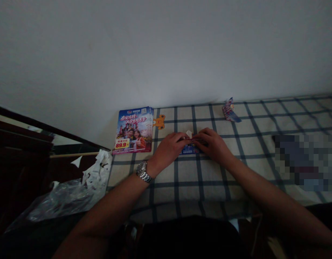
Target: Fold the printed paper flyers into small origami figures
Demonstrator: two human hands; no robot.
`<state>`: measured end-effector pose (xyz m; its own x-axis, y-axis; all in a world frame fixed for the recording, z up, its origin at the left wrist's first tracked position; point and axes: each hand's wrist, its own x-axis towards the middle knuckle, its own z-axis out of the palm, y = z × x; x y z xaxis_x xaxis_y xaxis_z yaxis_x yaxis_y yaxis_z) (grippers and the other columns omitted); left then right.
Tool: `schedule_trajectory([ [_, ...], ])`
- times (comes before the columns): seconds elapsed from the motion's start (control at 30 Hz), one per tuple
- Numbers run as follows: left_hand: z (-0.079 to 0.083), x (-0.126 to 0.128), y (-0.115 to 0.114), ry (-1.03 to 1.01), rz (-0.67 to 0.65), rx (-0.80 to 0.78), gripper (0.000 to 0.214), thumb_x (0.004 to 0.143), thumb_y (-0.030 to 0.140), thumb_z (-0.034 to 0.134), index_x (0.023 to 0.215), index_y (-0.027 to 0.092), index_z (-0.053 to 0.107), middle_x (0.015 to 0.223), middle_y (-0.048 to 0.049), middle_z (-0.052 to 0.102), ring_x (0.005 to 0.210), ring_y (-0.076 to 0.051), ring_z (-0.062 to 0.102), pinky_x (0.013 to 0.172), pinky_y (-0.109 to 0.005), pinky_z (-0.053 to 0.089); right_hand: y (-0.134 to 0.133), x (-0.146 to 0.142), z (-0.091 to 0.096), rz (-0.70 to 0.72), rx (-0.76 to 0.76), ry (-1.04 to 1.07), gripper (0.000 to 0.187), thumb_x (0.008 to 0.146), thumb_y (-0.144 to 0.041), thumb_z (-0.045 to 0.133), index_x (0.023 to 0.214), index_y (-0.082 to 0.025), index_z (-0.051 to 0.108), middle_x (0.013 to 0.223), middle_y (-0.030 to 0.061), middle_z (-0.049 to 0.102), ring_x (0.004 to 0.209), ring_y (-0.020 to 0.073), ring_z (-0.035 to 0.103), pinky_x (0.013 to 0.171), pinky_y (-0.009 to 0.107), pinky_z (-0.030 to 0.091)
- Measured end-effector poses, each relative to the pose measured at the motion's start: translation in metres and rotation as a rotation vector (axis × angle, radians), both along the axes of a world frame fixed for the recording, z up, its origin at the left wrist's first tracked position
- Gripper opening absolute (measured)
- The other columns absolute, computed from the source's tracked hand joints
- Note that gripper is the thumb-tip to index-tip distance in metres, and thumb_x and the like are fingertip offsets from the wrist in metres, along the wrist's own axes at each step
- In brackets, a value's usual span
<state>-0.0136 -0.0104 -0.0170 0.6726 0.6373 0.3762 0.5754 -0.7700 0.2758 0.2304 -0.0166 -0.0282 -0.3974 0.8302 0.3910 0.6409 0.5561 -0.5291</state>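
Observation:
My left hand (pixel 170 146) and my right hand (pixel 212 143) meet over a small folded piece of printed paper (pixel 189 142) lying on the checked cloth (pixel 187 180). Both hands have their fingers bent and pressed onto the paper. A white folded tip of it pokes up between the fingertips, and a blue printed edge shows below them. A metal watch (pixel 143 172) sits on my left wrist.
A stack of colourful flyers (pixel 133 130) lies at the cloth's far left, with an orange paper shape (pixel 159 122) beside it. A finished folded paper piece (pixel 230 110) rests near the wall. Crumpled plastic bags (pixel 71 190) lie off the left edge. A blurred patch covers the right.

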Motion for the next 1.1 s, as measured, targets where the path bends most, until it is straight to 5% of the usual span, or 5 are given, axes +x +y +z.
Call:
schedule_trajectory([
  [0.3,-0.004,-0.003,0.000,-0.010,-0.072,-0.057,0.031,0.104,0.020,0.057,0.134,0.023,0.065,0.139,-0.0064,0.065,0.132,-0.023,0.059,0.114,-0.048,0.048,-0.001,0.001,-0.002,-0.010,0.040,-0.036,0.020,0.099,-0.031,0.066,0.115,-0.024,0.075,0.106,0.0111,0.066,0.098,0.0284,0.065,0.086,0.047,0.057],
  [0.77,0.005,-0.002,-0.006,0.046,0.004,-0.026,0.032,0.105,0.035,0.058,0.135,0.025,0.065,0.127,-0.0078,0.065,0.121,-0.027,0.058,0.107,-0.051,0.048,-0.001,0.009,0.010,-0.005,0.140,-0.052,0.023,0.098,-0.027,0.066,0.120,-0.026,0.074,0.121,0.0114,0.072,0.116,0.0323,0.062,0.103,0.057,0.052],
  [1.1,0.008,-0.001,-0.010,0.117,0.043,-0.024,0.037,0.106,0.043,0.056,0.137,0.024,0.065,0.127,-0.0090,0.063,0.112,-0.027,0.058,0.100,-0.048,0.052,-0.003,0.009,0.008,0.120,0.106,-0.088,0.026,0.099,-0.029,0.066,0.125,-0.027,0.071,0.128,0.0099,0.071,0.118,0.0303,0.063,0.102,0.052,0.055],
])
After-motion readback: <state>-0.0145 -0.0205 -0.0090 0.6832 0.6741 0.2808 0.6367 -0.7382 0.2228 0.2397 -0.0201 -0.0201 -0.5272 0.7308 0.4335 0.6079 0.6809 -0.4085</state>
